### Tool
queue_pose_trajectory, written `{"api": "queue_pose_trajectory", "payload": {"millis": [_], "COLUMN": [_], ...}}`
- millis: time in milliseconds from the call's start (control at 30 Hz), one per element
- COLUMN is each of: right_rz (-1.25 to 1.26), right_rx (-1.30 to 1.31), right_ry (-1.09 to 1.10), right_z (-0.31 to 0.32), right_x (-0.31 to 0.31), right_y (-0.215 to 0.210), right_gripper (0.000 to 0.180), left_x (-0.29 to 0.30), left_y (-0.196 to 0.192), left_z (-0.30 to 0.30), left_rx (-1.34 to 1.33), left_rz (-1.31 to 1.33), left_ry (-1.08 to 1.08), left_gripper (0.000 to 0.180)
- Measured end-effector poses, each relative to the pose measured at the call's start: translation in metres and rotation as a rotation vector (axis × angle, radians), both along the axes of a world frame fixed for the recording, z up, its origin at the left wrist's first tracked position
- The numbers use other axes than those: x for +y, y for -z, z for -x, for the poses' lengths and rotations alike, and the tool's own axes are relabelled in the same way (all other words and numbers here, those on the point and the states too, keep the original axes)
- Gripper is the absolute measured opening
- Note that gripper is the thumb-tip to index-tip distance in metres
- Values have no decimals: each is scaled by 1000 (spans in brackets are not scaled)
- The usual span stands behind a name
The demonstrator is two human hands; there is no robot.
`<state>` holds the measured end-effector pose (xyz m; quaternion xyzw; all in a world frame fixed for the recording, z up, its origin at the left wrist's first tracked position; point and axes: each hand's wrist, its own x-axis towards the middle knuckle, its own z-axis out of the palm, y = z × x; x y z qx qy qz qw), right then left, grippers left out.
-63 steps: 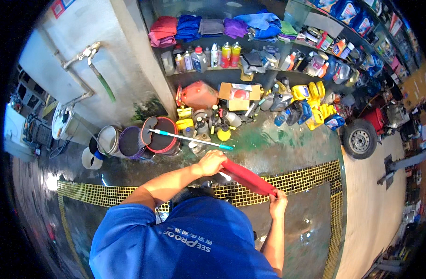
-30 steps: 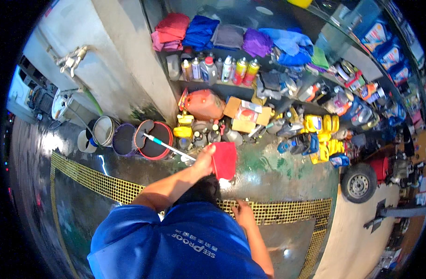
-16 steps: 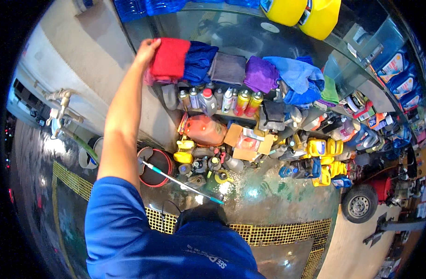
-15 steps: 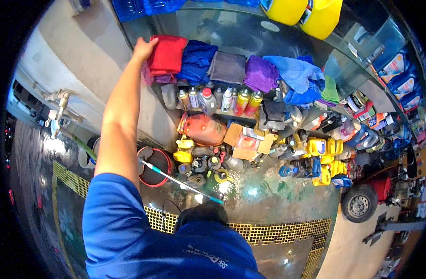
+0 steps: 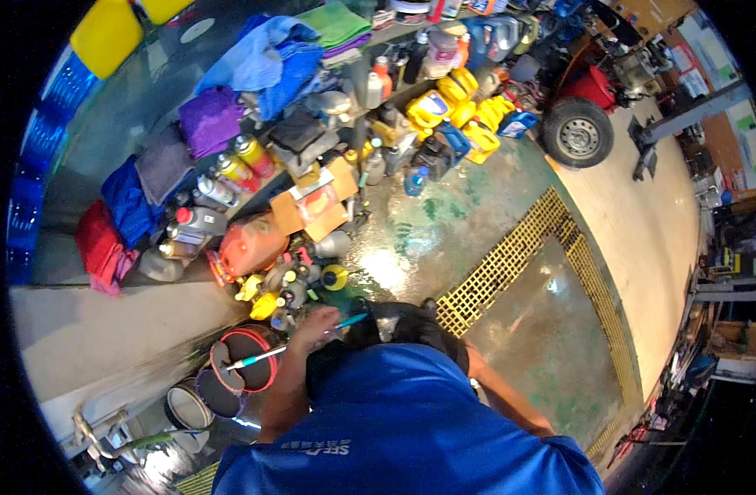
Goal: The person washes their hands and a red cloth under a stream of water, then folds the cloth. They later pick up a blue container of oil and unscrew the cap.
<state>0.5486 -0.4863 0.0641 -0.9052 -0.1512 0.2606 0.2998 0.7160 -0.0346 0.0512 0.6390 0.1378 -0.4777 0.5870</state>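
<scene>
Brush handle (image 5: 295, 342), blue and long, gripped in the left hand (image 5: 314, 323), its tip over the red bucket (image 5: 248, 367) below-left. Wet green floor (image 5: 444, 239) ahead, yellow grating (image 5: 510, 264) to the right; right hand hidden.

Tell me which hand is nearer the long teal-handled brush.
Left. The left hand grips the brush handle above the red bucket; the right hand is hidden behind the torso.

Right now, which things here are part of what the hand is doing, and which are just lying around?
In hand:
left hand on the teal-handled brush
red bucket under the brush's far end

Lying about:
orange canister
folded cloths on the shelf
yellow jugs
wheel
yellow floor grating
</scene>
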Motion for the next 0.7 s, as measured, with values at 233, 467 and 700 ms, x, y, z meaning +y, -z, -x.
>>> {"api": "queue_pose_trajectory", "payload": {"millis": [233,467,700], "right_rz": [-128,-47,40], "right_rx": [287,357,389], "right_ry": [501,459,380], "right_z": [-42,-38,-17], "right_x": [-2,-27,-76], "right_y": [33,22,29], "right_gripper": [37,33,30], "left_x": [-90,-258,-312], "left_y": [-180,-452,-459], "left_z": [-73,-95,-101], "left_rx": [-852,-1357,-1405], "left_rz": [-236,1311,1427], "left_ry": [512,481,529], "left_gripper": [64,79,74]}}
